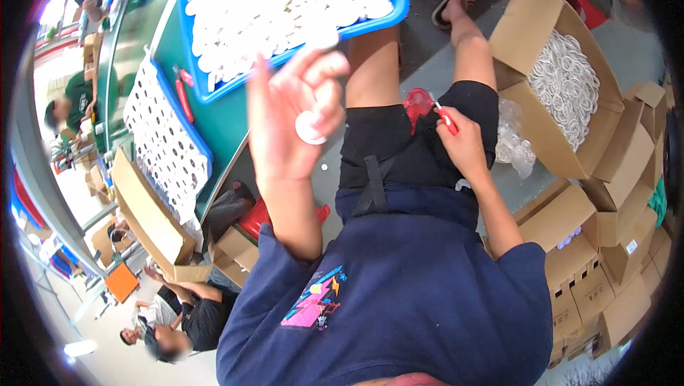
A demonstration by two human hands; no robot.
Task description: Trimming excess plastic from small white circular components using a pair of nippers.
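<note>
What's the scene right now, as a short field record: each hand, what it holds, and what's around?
left hand: raised, pinching a white disc in its fingers
right hand: on the lap, gripping a red tool
blue tray: full of white discs, on the green table
open box: holds white rings, at the right

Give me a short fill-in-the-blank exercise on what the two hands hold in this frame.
1. The left hand holds a small round ____ cap in its fingers.
2. The right hand grips a tool with a ____ handle.
3. The tray heaped with white caps is ____.
4. The open cardboard box at the person's right holds white ____.

Missing words: white; red; blue; rings
</note>
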